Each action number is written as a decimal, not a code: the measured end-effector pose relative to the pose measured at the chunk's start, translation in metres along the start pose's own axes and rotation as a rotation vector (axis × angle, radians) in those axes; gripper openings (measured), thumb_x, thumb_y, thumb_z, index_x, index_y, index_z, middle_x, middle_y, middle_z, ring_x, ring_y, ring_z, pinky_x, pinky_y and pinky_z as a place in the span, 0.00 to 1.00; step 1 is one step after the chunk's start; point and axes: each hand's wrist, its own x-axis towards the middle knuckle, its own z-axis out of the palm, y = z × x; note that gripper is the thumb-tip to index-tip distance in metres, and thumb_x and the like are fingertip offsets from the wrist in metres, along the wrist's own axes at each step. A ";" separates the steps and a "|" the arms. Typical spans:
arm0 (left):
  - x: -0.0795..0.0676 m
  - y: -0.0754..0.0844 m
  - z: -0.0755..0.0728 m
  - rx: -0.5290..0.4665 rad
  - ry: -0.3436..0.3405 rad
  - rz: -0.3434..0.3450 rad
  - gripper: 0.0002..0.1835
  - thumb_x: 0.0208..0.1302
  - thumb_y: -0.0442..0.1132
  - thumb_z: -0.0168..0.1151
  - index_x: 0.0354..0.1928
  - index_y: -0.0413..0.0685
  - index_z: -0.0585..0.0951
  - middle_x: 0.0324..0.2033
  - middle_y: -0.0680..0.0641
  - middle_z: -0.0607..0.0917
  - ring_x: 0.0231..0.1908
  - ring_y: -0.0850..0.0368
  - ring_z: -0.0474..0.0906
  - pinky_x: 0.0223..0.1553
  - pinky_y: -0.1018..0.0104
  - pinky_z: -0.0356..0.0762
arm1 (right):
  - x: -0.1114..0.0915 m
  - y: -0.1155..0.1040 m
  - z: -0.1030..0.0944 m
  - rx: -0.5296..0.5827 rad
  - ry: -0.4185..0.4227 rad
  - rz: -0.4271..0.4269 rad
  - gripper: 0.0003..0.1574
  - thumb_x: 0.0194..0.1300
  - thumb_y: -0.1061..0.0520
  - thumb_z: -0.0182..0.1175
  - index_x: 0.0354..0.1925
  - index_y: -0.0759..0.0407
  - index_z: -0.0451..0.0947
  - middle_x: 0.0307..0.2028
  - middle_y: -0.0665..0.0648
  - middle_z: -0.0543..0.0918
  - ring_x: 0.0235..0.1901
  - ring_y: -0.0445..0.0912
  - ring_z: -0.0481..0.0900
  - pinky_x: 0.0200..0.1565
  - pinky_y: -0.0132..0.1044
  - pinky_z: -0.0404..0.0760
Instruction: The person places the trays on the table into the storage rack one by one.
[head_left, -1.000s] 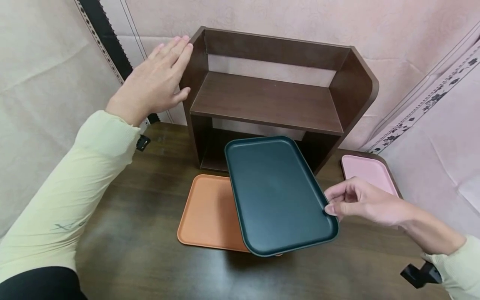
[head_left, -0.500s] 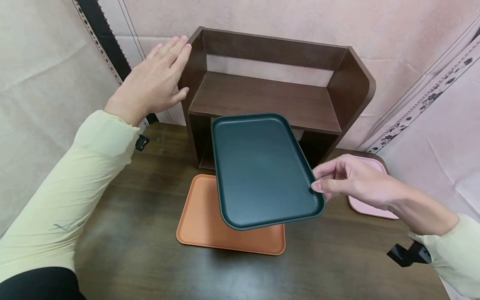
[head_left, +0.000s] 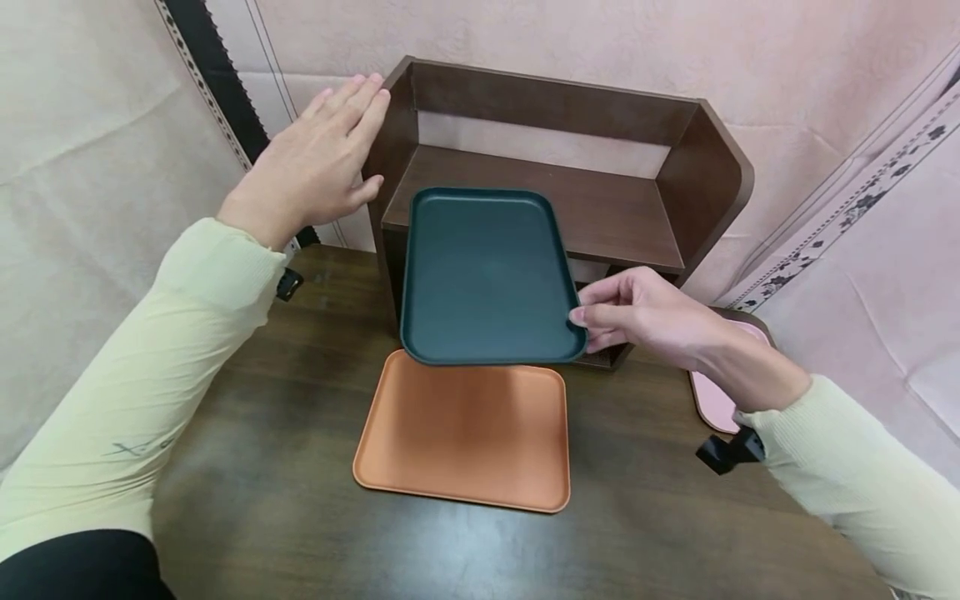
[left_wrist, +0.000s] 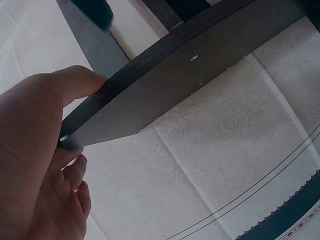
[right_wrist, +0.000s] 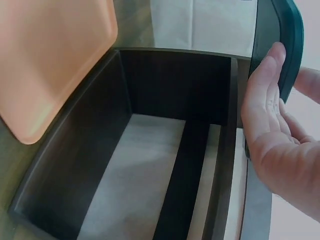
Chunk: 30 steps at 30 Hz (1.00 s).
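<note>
In the head view my right hand (head_left: 648, 321) pinches the right edge of a dark green tray (head_left: 487, 275). The tray hangs in front of the upper level of a brown two-tier shelf (head_left: 600, 212), face up and tilted. In the right wrist view, the thumb lies on one face of the green tray (right_wrist: 291, 45), with a finger behind. My left hand (head_left: 307, 162) rests with straight fingers against the shelf's left side panel; in the left wrist view its thumb touches the edge of that panel (left_wrist: 165, 90).
An orange tray (head_left: 465, 433) lies on the dark wooden table (head_left: 300, 500) before the shelf. At the right, a pink tray (head_left: 712, 400) is partly hidden by the right forearm. Pale cloth walls (head_left: 847, 50) stand behind and at both sides.
My right hand has carried the green tray up, left and toward the shelf, turning it straighter. More of the orange tray shows now. The left hand has stayed on the side panel.
</note>
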 end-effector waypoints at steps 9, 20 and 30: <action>0.005 0.001 0.001 -0.007 -0.001 0.010 0.47 0.79 0.46 0.53 0.84 0.33 0.39 0.85 0.34 0.38 0.85 0.36 0.36 0.86 0.43 0.34 | 0.039 -0.018 -0.004 0.106 0.060 0.008 0.15 0.74 0.63 0.60 0.27 0.59 0.78 0.21 0.49 0.64 0.26 0.41 0.71 0.50 0.38 0.92; 0.008 0.004 0.003 -0.007 0.020 0.024 0.47 0.79 0.46 0.53 0.84 0.32 0.40 0.85 0.33 0.39 0.85 0.36 0.37 0.86 0.43 0.35 | 0.078 -0.030 -0.012 0.101 0.169 0.077 0.11 0.76 0.61 0.61 0.46 0.68 0.85 0.23 0.51 0.75 0.33 0.45 0.84 0.48 0.35 0.92; 0.000 0.003 0.007 -0.012 0.032 0.019 0.46 0.78 0.45 0.53 0.83 0.32 0.41 0.85 0.33 0.40 0.85 0.35 0.38 0.86 0.43 0.36 | 0.103 -0.037 -0.012 0.102 0.185 0.108 0.23 0.77 0.59 0.61 0.62 0.73 0.78 0.34 0.53 0.91 0.35 0.43 0.90 0.45 0.35 0.93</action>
